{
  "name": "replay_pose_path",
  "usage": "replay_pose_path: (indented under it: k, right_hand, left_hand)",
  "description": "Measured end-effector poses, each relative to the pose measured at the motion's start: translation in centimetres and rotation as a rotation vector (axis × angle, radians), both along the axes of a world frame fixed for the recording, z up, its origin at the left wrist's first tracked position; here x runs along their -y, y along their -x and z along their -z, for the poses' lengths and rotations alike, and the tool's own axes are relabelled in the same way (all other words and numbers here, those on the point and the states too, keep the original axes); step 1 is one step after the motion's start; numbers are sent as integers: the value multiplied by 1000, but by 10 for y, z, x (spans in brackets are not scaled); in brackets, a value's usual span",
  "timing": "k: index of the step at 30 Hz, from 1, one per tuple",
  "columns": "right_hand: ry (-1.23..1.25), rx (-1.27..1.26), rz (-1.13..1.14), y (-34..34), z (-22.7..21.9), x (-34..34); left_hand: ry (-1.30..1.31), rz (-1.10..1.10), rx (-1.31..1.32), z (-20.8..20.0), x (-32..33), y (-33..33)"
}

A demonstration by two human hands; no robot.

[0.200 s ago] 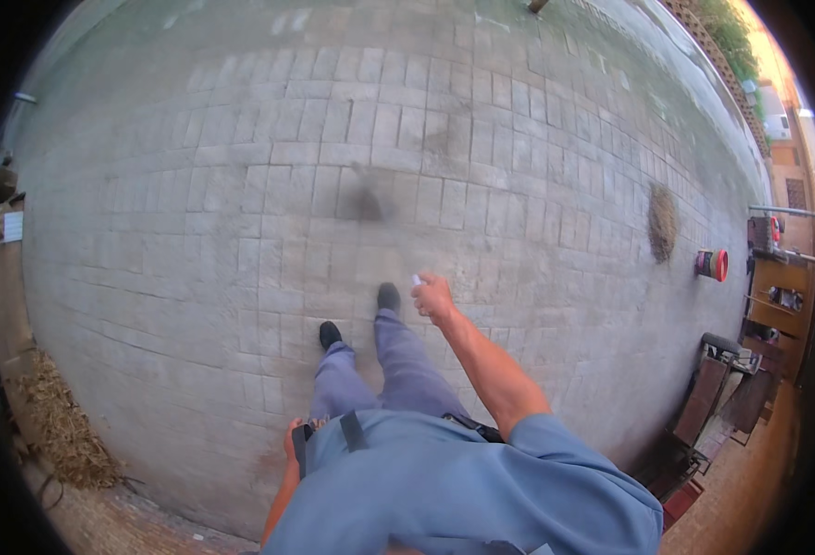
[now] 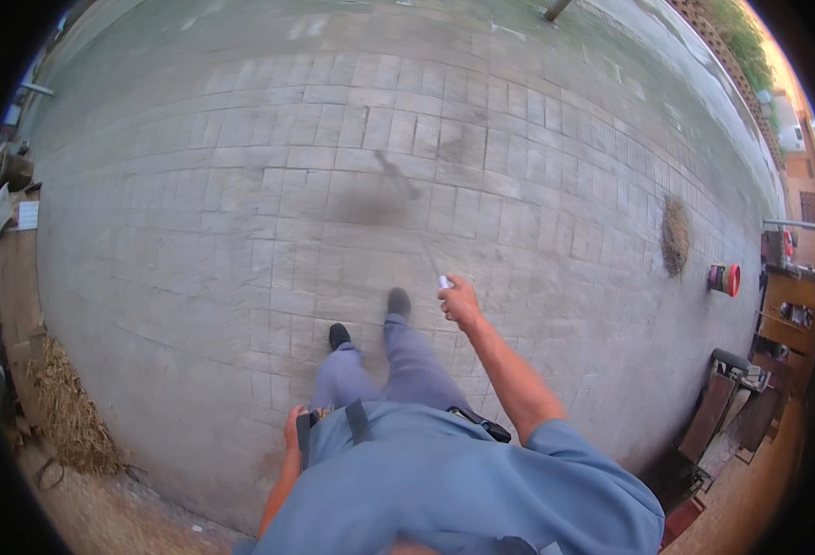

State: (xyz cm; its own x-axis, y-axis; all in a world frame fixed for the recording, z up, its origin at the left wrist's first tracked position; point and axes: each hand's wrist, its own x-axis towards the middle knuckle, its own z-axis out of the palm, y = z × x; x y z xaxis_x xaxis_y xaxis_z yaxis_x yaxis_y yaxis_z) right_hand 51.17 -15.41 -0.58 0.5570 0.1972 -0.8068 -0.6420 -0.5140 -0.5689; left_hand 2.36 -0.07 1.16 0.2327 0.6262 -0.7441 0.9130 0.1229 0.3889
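Observation:
In front of me, to the right of my feet, my right hand [image 2: 460, 301] is closed around the white grip of a broom [image 2: 444, 283]. The thin handle runs away from the fist and fades into motion blur. Past it, a dark smeared shape over the paving looks like the broom's head, though its outline cannot be made out. Beside my left hip, my left hand [image 2: 294, 429] hangs low next to a dark strap [image 2: 305, 437]. My shirt partly hides its fingers, so its grip is unclear.
Pale paving [image 2: 241, 268] surrounds my dark shoes [image 2: 399, 302]. A brown debris heap [image 2: 675, 236] and a red-rimmed bucket [image 2: 726, 279] stand right. Nearer right is a wheeled cart [image 2: 708, 416]. Dry straw [image 2: 74, 416] and boards [image 2: 19, 287] line the left.
My right hand keeps its hold on the broom. The handle shows more clearly, and the dark blurred shape ahead has shifted and spread. The whole view has moved slightly.

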Motion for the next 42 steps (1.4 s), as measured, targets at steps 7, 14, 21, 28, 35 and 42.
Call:
replay_pose_path:
  k: [7,14,21,28,35,42]
  right_hand:
    - [-66,-40,230,-49,27,18]
    - [-59,-82,170,-7,38,-69]
    - [-85,-239,-71,29,-3,-173]
    - [-135,-213,-18,0,-17,-162]
    - [16,12,251,-89,-5,-86]
    - [23,-46,551,-156,50,-83]
  left_hand:
    - [-88,53,55,16,-15,-10]
    - [-1,-65,16,44,-33,-2]
    - [-46,59,131,38,-86,-33]
    - [-89,149,182,41,-137,-62]
    - [-98,262,149,48,-166,-89]
    - [34,8,138,71,-167,-62]
